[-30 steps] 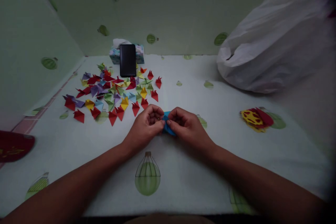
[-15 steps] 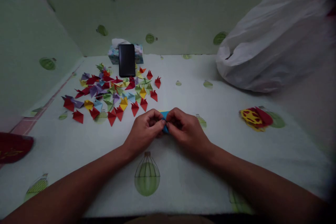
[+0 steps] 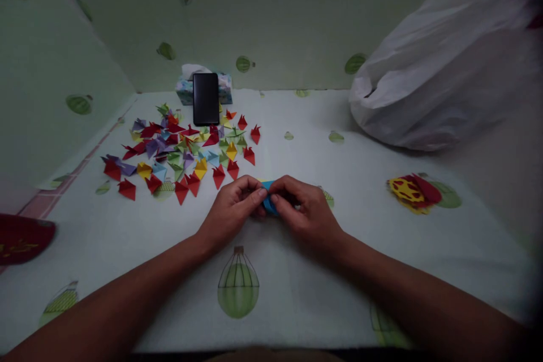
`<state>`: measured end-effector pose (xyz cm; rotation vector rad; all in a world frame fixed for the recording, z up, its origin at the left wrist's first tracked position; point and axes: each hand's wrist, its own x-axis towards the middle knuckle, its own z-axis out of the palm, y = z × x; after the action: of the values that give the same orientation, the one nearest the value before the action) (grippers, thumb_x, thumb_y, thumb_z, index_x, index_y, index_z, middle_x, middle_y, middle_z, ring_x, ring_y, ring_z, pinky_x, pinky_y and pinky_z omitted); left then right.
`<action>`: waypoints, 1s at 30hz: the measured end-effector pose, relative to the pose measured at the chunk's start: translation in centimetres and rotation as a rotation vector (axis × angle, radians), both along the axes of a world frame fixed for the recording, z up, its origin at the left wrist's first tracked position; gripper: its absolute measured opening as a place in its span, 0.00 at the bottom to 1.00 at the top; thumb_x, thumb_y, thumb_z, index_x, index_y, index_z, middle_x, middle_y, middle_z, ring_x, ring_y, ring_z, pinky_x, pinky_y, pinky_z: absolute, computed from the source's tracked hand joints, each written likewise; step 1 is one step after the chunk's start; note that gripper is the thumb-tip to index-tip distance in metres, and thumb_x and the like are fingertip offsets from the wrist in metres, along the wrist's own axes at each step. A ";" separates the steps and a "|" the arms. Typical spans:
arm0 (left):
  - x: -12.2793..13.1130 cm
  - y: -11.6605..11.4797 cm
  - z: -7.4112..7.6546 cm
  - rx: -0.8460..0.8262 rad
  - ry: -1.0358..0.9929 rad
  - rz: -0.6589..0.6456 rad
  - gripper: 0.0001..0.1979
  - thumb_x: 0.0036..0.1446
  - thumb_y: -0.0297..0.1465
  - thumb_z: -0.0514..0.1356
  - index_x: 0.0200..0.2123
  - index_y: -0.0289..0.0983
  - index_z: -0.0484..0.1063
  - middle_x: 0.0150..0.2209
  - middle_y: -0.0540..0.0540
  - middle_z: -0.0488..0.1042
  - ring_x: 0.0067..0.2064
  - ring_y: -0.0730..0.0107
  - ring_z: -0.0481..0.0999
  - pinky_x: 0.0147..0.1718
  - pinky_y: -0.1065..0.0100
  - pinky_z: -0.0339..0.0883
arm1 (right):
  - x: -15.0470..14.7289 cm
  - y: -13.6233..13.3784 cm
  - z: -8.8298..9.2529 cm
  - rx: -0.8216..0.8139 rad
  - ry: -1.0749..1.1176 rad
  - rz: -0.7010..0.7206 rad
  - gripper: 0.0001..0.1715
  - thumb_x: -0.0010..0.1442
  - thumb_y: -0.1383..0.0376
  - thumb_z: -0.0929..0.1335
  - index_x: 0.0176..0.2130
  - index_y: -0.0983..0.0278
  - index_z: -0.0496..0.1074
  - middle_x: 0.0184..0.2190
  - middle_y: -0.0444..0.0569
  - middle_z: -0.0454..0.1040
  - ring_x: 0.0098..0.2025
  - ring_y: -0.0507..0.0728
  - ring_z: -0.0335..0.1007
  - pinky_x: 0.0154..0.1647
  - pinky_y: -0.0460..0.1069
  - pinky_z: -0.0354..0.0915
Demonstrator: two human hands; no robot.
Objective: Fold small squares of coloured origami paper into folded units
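A small piece of blue paper (image 3: 270,205) is pinched between both hands near the middle of the view, and much of it is covered by the fingers. My left hand (image 3: 235,203) is closed on its left side, the thumb lying on top. On the right side my right hand (image 3: 306,206) grips it with bent fingers and thumb. Several folded paper birds (image 3: 181,189) in red, yellow, green, purple and blue lie in a loose group beyond my left hand.
A black phone (image 3: 206,99) leans on a tissue box (image 3: 185,92) at the back. A large white plastic bag (image 3: 407,107) stands back right. Red and yellow cut-out pieces (image 3: 409,189) lie at the right, and a dark red object (image 3: 25,237) sits at the left edge.
The thumbs have moved slightly apart, and more of the blue paper shows between them. Both hands still hold it in about the same place.
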<state>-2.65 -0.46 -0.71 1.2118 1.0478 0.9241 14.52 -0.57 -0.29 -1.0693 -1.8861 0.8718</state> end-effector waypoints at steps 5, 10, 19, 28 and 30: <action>0.1 0.0 0.1 -0.001 -0.011 0.011 0.12 0.55 0.38 0.65 0.33 0.34 0.70 0.25 0.51 0.72 0.26 0.74 0.73 0.29 0.71 0.70 | -0.1 0.1 -0.1 0.041 -0.045 -0.018 0.08 0.58 0.73 0.64 0.32 0.64 0.72 0.27 0.45 0.73 0.28 0.51 0.66 0.30 0.47 0.60; 0.2 -0.1 0.2 -0.010 0.022 0.025 0.13 0.53 0.37 0.67 0.32 0.35 0.70 0.24 0.51 0.74 0.25 0.74 0.74 0.28 0.71 0.70 | -0.1 0.0 -0.5 0.024 -0.068 -0.045 0.06 0.57 0.74 0.64 0.32 0.64 0.69 0.25 0.44 0.71 0.26 0.51 0.64 0.28 0.46 0.59; 0.3 0.1 -0.1 -0.053 -0.041 -0.004 0.14 0.56 0.40 0.64 0.32 0.34 0.71 0.25 0.51 0.73 0.27 0.74 0.74 0.31 0.70 0.73 | -0.1 0.0 -0.2 -0.045 -0.024 -0.072 0.04 0.57 0.72 0.65 0.32 0.63 0.68 0.23 0.42 0.69 0.23 0.50 0.60 0.25 0.46 0.57; 0.2 0.2 -0.3 -0.085 -0.077 0.014 0.14 0.56 0.41 0.64 0.32 0.34 0.71 0.24 0.51 0.73 0.26 0.75 0.74 0.30 0.71 0.74 | 0.0 0.1 -0.2 0.101 -0.031 -0.010 0.12 0.59 0.74 0.63 0.37 0.65 0.74 0.28 0.46 0.74 0.26 0.51 0.65 0.29 0.47 0.61; 0.2 0.2 -0.3 -0.091 -0.084 0.019 0.14 0.56 0.40 0.64 0.32 0.34 0.71 0.24 0.51 0.73 0.26 0.76 0.74 0.30 0.72 0.74 | 0.1 0.1 -0.2 0.170 -0.053 0.008 0.13 0.60 0.74 0.62 0.38 0.65 0.75 0.29 0.47 0.75 0.28 0.52 0.66 0.30 0.47 0.61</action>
<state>-2.49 -0.21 -1.03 1.0809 1.0242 0.9247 14.62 -0.47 -0.52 -0.9902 -1.9709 0.6803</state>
